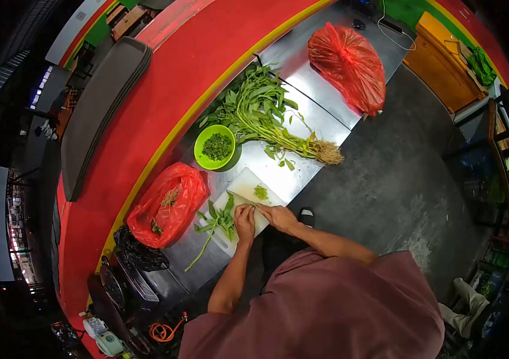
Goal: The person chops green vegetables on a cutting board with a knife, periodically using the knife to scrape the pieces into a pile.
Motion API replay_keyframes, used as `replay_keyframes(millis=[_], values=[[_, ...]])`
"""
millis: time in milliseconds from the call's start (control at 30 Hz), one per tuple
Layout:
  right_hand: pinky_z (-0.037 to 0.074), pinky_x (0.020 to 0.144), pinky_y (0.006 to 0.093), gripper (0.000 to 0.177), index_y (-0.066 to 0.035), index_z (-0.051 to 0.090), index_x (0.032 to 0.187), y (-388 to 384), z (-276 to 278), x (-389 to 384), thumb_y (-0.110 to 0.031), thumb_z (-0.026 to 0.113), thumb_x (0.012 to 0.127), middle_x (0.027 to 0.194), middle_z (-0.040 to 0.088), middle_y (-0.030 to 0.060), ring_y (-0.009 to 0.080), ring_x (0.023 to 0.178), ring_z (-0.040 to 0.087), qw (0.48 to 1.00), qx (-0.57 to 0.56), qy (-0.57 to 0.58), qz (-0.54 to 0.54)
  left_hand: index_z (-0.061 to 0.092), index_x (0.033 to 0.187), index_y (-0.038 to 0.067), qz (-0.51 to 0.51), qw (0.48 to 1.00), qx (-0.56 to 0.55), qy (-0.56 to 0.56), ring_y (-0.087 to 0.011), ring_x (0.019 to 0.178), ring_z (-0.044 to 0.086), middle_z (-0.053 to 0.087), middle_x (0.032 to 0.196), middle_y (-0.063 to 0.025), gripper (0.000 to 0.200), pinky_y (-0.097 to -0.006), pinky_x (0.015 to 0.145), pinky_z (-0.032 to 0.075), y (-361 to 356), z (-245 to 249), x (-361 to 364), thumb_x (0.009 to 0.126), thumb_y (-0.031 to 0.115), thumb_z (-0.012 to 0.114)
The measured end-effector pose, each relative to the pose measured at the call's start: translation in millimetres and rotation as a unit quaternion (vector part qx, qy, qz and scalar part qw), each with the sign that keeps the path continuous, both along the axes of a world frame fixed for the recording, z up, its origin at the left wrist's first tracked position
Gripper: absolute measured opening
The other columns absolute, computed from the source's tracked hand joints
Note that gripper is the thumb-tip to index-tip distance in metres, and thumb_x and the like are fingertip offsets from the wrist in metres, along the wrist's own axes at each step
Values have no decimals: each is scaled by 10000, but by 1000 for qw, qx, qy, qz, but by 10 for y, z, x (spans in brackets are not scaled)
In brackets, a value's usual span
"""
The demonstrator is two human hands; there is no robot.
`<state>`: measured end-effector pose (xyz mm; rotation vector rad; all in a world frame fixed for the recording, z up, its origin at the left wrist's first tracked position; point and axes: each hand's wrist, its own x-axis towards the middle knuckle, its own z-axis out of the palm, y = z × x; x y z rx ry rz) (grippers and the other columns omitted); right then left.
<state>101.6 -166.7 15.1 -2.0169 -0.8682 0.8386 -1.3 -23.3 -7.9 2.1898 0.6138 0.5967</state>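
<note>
A white cutting board (252,181) lies on the steel counter. On it, my left hand (244,220) presses its closed fingers down beside leafy green stalks (224,220); what they grip is too small to make out. My right hand (279,218) is closed around the handle of a knife, mostly hidden, whose blade points toward my left hand. Chopped green pieces (260,192) form a small heap above my hands. A lime-green bowl (197,151) of chopped greens stands up and left of the board. Beyond it lies a large bunch of rooted greens (266,122).
An open red bag (141,215) with root scraps sits left of the board, near a black plastic bag (141,251). Another red bag (350,63) rests at the counter's far end. Dark trays (102,113) lie on the red ledge. A person's legs (467,308) show lower right.
</note>
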Motion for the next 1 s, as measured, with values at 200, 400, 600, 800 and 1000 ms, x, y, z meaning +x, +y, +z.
replay_keyframes(millis=[200, 400, 600, 800, 1000], values=[[534, 782, 564, 400, -173, 633, 1411, 35, -8, 25, -352, 487, 1084, 937, 720, 278, 469, 858, 691, 999, 9, -29, -9, 755, 1078, -6, -3, 998, 62, 1, -334, 970, 631, 662, 993, -151, 156, -414, 897, 505, -53, 95, -20, 958, 14, 658], [533, 759, 553, 413, -161, 624, 1423, -37, 72, 42, -354, 502, 1079, 865, 703, 286, 485, 799, 682, 998, 10, -30, -51, 761, 1096, 28, -14, 998, 58, -31, -328, 891, 620, 644, 945, -144, 198, -420, 815, 504, 3, 83, 24, 919, -15, 682], [532, 793, 575, 414, -189, 616, 1437, -79, 295, -53, -360, 508, 1076, 906, 700, 304, 506, 865, 681, 997, -20, 7, -72, 745, 1044, 9, -27, 998, 50, -30, -335, 900, 638, 656, 937, -145, 156, -423, 824, 509, 115, 85, 93, 902, -28, 691], [537, 762, 504, 397, -153, 644, 1408, -144, 325, -217, -338, 549, 1070, 889, 691, 308, 463, 817, 700, 991, -63, 27, -117, 732, 1055, -9, -52, 998, 38, 1, -339, 895, 645, 661, 941, -149, 158, -415, 804, 511, 174, 113, 81, 906, -32, 689], [554, 828, 477, 410, -151, 618, 1435, -157, 283, -355, -334, 533, 1078, 1089, 716, 291, 460, 907, 717, 989, -31, 36, -141, 729, 1038, -16, -67, 997, 29, -8, -335, 889, 643, 656, 943, -150, 145, -411, 798, 515, 236, 93, 86, 895, -23, 703]])
